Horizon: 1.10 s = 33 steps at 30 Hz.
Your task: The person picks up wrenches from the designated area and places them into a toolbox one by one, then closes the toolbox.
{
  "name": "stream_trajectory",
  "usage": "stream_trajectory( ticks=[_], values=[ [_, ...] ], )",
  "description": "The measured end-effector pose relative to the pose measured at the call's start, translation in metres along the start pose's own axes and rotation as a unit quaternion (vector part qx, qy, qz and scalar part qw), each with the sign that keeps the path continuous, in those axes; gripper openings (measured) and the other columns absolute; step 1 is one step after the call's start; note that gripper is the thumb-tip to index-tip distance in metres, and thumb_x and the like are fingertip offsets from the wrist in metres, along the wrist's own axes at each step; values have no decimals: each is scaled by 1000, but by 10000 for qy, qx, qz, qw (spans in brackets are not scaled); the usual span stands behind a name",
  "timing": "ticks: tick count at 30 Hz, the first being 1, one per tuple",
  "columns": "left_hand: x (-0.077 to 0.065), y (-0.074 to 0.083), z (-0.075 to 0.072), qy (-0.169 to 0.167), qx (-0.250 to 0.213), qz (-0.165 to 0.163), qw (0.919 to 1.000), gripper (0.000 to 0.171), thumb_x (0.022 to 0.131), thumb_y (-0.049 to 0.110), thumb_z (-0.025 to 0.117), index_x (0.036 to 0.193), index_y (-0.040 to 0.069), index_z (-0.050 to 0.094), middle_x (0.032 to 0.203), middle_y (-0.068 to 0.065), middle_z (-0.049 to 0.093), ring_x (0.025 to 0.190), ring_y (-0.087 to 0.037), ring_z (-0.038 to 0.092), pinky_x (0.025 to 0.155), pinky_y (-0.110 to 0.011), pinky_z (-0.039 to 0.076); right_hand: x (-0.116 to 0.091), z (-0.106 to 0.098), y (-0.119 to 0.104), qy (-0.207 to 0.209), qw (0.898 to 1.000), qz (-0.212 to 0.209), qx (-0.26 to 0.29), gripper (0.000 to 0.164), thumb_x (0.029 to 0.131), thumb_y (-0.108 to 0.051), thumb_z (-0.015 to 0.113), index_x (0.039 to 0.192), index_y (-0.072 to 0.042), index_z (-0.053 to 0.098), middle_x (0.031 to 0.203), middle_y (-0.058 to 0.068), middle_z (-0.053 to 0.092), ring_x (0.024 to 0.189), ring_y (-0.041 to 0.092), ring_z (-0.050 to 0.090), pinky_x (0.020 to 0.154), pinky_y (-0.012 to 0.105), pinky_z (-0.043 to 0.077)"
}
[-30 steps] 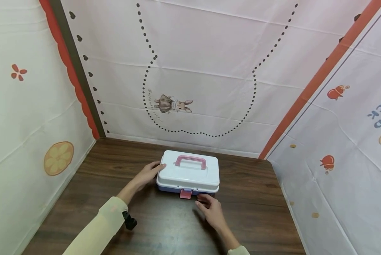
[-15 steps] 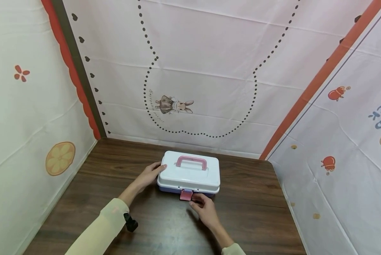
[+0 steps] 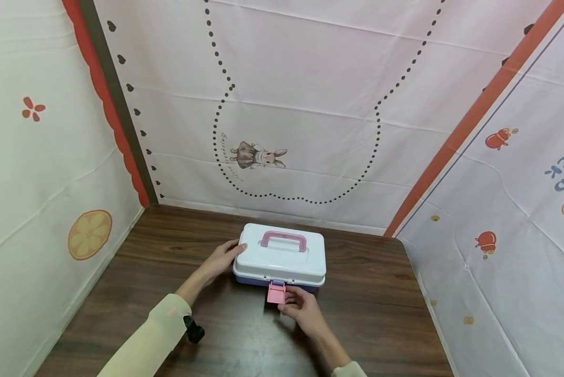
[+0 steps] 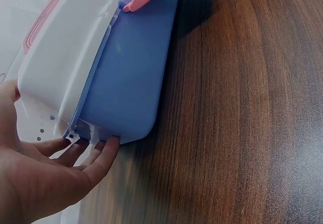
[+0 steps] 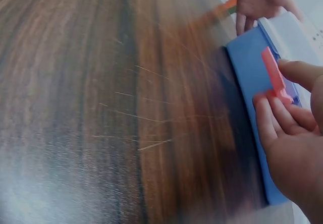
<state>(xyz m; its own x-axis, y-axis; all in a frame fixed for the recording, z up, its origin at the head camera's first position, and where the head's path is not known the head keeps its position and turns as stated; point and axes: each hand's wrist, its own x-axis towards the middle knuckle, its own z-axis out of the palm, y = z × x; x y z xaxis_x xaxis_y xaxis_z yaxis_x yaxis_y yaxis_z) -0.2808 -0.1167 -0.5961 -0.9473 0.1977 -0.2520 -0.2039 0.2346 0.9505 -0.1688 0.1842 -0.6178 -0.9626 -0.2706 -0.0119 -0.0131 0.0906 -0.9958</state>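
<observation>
A plastic carrying case [image 3: 263, 264] with a white lid, blue base and pink handle [image 3: 286, 234] stands on the table, its lid down. My left hand [image 3: 217, 262] grips its left end; in the left wrist view the fingertips [image 4: 112, 142] touch the end wall and the thumb lies against the lid. At the front, my right hand [image 3: 308, 315] pinches the pink latch [image 3: 276, 294], which sticks out from the case. In the right wrist view the thumb [image 5: 298, 72] is on one side of the latch and fingers are on the other. The case's inside is hidden.
The dark wood-grain table [image 3: 376, 314] extends around the case. Printed white cloth [image 3: 310, 146] hangs behind it and on both sides. A black device [image 3: 194, 331] is strapped at the left wrist.
My right hand has moved left along the case's front to the latch. The latch has swung outward and up. My left hand stays at the case's left end.
</observation>
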Motion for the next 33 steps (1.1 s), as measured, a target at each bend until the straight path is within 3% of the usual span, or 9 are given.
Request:
stream_trajectory(
  ticks=[5, 11, 16, 25, 33],
  values=[
    [0, 0, 0, -19, -86, -32, 10000, 94, 100, 66, 61, 163, 3, 34, 158, -27, 45, 130, -31, 58, 102, -47, 56, 2, -4, -3, -75, 9996, 66, 245, 44, 92, 8, 76, 132, 20, 59, 111, 27, 68, 99, 21, 67, 84, 21, 58],
    [0, -1, 0, -66, -227, -30, 9997, 94, 100, 65, 62, 164, 2, 32, 157, -28, 46, 126, -30, 61, 98, -45, 58, 4, -4, -7, 48, 9994, 204, 262, 40, 98, -3, 75, 129, 18, 61, 108, 22, 73, 94, 18, 74, 85, 27, 61],
    [0, -1, 0, -78, -266, -10, 9996, 93, 101, 64, 62, 164, 2, 32, 157, -28, 46, 127, -30, 61, 98, -45, 58, 8, 1, -10, 452, 9983, 299, 209, 35, 103, -15, 72, 122, 14, 68, 103, 27, 75, 90, 29, 76, 84, 41, 64],
    [-1, 2, 0, -72, -249, -40, 9997, 93, 100, 66, 61, 164, 3, 33, 157, -27, 46, 129, -31, 60, 99, -47, 58, 13, 15, -19, 1279, 9906, 468, -88, 50, 105, -33, 69, 103, 17, 73, 86, 28, 75, 78, 43, 75, 70, 47, 65],
    [-2, 3, 0, -57, -184, -74, 9998, 96, 99, 68, 60, 164, 4, 32, 158, -27, 45, 130, -31, 59, 101, -47, 57, 15, 23, -28, 1822, 9794, 668, -560, 59, 102, -48, 70, 96, 11, 76, 77, 20, 75, 67, 31, 76, 64, 45, 64]
  ],
)
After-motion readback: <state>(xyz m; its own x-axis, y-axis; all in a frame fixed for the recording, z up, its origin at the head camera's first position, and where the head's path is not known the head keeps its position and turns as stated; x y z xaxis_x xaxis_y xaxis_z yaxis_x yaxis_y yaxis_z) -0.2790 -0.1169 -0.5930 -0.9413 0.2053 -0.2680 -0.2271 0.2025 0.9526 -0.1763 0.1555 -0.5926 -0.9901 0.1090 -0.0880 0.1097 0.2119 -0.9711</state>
